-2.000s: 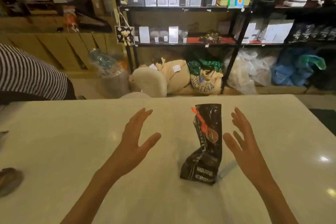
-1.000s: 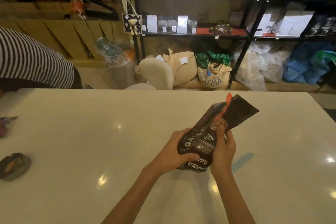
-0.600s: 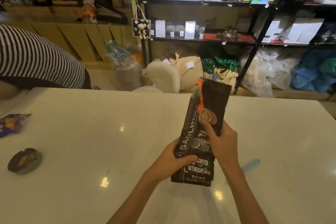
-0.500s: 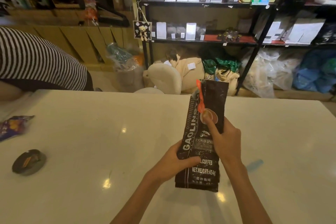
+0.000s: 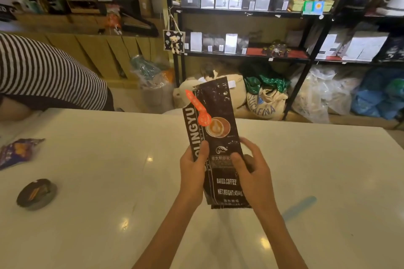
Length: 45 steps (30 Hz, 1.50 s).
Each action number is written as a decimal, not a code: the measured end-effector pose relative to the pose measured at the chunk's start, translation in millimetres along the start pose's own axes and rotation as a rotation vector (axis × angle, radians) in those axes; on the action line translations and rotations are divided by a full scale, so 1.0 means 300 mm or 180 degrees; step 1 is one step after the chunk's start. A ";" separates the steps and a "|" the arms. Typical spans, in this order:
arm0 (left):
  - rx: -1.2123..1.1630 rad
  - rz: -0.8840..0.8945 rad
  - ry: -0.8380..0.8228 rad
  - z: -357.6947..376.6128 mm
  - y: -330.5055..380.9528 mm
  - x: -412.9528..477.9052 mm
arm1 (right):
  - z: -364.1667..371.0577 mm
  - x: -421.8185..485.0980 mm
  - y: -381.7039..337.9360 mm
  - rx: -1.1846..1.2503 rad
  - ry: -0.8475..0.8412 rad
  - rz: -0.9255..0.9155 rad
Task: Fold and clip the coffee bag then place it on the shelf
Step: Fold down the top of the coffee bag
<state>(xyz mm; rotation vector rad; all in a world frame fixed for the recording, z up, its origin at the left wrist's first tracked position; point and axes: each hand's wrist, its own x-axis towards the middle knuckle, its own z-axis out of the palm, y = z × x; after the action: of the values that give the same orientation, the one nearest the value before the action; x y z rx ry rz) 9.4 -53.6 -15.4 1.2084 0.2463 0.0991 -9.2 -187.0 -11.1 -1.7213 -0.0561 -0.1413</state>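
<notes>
I hold a tall black coffee bag [image 5: 216,137] upright over the white table [image 5: 98,181], its printed front facing me and its top flat and unfolded. My left hand [image 5: 193,170] grips the bag's left edge with the thumb on the front. My right hand [image 5: 251,172] grips the right edge, thumb on the front. A light blue clip [image 5: 299,205] lies on the table to the right of my right forearm. The black metal shelf [image 5: 244,54] with rows of bags stands beyond the table.
A person in a striped shirt [image 5: 43,76] leans at the table's far left. A purple snack packet [image 5: 17,153] and a round dark lid [image 5: 36,193] lie on the left side. Sacks and plastic bags [image 5: 266,102] sit on the floor under the shelf.
Two seconds ago the bag stood crumpled on the table with both hands open beside it. Both hands have since gripped it, lifted it and straightened it upright.
</notes>
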 end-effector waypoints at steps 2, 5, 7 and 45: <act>-0.0134 -0.0009 0.0124 0.003 0.020 0.005 | -0.012 -0.004 0.000 0.0233 -0.0298 0.0194; -0.0251 -0.0072 0.0239 -0.004 0.050 0.019 | 0.006 -0.061 0.014 -0.0168 -0.0325 0.0112; -0.0506 -0.0257 0.0295 -0.008 0.058 0.016 | 0.021 -0.097 0.013 -0.0092 -0.0054 0.0045; -0.1111 -0.0191 0.0074 0.027 0.186 0.007 | -0.015 -0.123 0.027 -0.0057 -0.0025 -0.0558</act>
<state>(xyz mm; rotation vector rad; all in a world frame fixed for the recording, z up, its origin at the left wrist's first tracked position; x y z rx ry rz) 16.5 -40.8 39.2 0.8528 0.2729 0.0994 -45.0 -191.1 -23.0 -1.7338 -0.2123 -0.2654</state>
